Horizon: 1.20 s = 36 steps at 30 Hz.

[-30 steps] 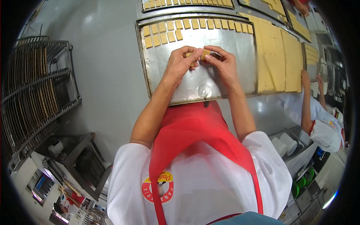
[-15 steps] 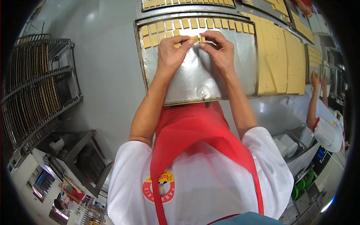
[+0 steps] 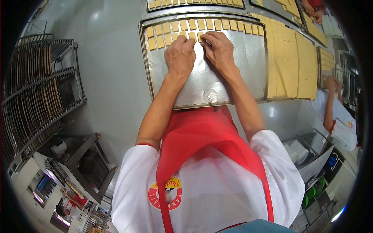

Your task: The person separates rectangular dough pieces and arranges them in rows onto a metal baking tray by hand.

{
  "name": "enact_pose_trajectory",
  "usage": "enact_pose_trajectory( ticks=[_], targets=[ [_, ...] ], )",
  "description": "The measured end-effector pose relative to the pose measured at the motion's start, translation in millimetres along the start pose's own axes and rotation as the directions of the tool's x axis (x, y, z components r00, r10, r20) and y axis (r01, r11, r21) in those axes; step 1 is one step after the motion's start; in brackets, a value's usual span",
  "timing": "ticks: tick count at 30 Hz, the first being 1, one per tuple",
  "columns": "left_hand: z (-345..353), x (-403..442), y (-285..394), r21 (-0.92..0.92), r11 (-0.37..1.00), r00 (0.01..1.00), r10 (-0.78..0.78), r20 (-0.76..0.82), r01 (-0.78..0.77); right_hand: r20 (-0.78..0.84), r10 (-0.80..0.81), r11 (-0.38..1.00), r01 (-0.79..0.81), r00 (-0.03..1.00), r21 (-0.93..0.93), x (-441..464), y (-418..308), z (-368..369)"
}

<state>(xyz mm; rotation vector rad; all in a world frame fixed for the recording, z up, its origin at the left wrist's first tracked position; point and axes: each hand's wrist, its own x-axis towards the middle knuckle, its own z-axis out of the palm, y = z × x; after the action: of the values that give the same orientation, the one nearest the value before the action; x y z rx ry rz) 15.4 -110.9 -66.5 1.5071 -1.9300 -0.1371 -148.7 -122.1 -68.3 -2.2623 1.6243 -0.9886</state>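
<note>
In front of me lies a metal baking tray (image 3: 233, 83) with a full row of small rectangular dough pieces (image 3: 210, 24) along its far edge. A second row starts at the left, with a dough piece (image 3: 160, 42) among several. My left hand (image 3: 180, 57) is closed, its fingertips pressed at a dough piece (image 3: 192, 35) in that second row. Just to the right, my right hand (image 3: 220, 51) pinches another dough piece (image 3: 200, 37) down at the tray surface. The fingers partly cover both pieces.
Right of the tray lie large cut dough sheets (image 3: 285, 62). Beyond it is another tray (image 3: 194, 4) of pieces. A rack of trays (image 3: 35, 89) stands at left. A co-worker (image 3: 340, 116) works at the right; another person's hands (image 3: 316, 13) show at the upper right.
Both hands have moved from above the tray, where they held dough pieces up, to the second row. Pieces now lie at their fingertips. The co-worker at right has shifted.
</note>
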Motion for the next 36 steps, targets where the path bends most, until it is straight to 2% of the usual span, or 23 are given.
enact_pose_trajectory(
  ticks=[2,8,11,13,16,26,29,31,32,33,34,35,36],
  targets=[
    [1.9,1.0,-1.6,0.003,1.0,0.999,0.012,-0.031,-0.012,-0.021,-0.003,1.0,0.003,1.0,0.009,1.4,-1.0,2.0],
    [-2.1,0.2,-0.7,-0.012,0.999,0.998,-0.031,0.054,0.032,-0.042,-0.001,1.0,0.001,0.999,0.008,3.4,-1.6,3.0],
    [-7.5,-0.9,-2.5,-0.021,0.993,0.992,-0.119,0.034,0.12,-0.03,0.005,1.0,-0.006,1.0,-0.004,3.4,-0.6,3.8],
    [-7.7,-2.3,-7.5,0.03,0.981,0.978,-0.196,0.075,0.194,-0.04,0.004,1.0,-0.004,0.999,-0.008,3.4,-0.8,5.0],
    [-7.9,-2.9,-11.1,0.028,0.994,0.992,-0.111,0.063,0.109,-0.039,0.007,1.0,-0.007,0.999,-0.004,3.4,-0.5,5.2],
    [-7.8,-3.9,-16.6,-0.005,0.993,0.993,-0.115,0.025,0.115,-0.027,0.039,0.999,-0.039,0.999,0.005,3.9,-2.0,5.3],
    [-11.4,-3.6,-15.2,0.017,0.991,0.988,-0.135,0.077,0.134,-0.027,0.027,1.0,-0.027,0.999,-0.013,4.4,-3.5,0.7],
    [-14.7,-3.7,-13.6,-0.047,0.991,0.988,-0.121,0.095,0.126,-0.031,0.005,0.999,-0.006,1.0,-0.04,2.4,-2.1,-0.9],
    [-15.5,-3.8,-11.3,-0.048,0.991,0.988,-0.121,0.095,0.126,-0.02,0.155,0.975,-0.15,0.988,0.164,-1.5,1.2,-1.0],
    [-18.9,-1.4,-5.5,-0.188,0.971,0.985,-0.123,0.125,0.145,0.023,0.297,0.889,-0.285,0.955,0.358,-4.4,3.5,-2.9],
    [-21.9,-0.1,0.5,-0.323,0.932,0.98,-0.121,0.156,0.167,0.025,0.299,0.888,-0.288,0.954,0.358,-6.7,7.4,-7.7],
    [-24.3,-0.2,6.4,-0.323,0.931,0.98,-0.123,0.159,0.169,0.236,0.448,0.691,-0.502,0.862,0.52,-8.2,12.1,-14.7],
    [-26.4,0.0,12.8,-0.42,0.87,0.956,-0.167,0.24,0.258,0.461,0.516,0.423,-0.683,0.722,0.596,-7.1,12.8,-20.8]
  ],
)
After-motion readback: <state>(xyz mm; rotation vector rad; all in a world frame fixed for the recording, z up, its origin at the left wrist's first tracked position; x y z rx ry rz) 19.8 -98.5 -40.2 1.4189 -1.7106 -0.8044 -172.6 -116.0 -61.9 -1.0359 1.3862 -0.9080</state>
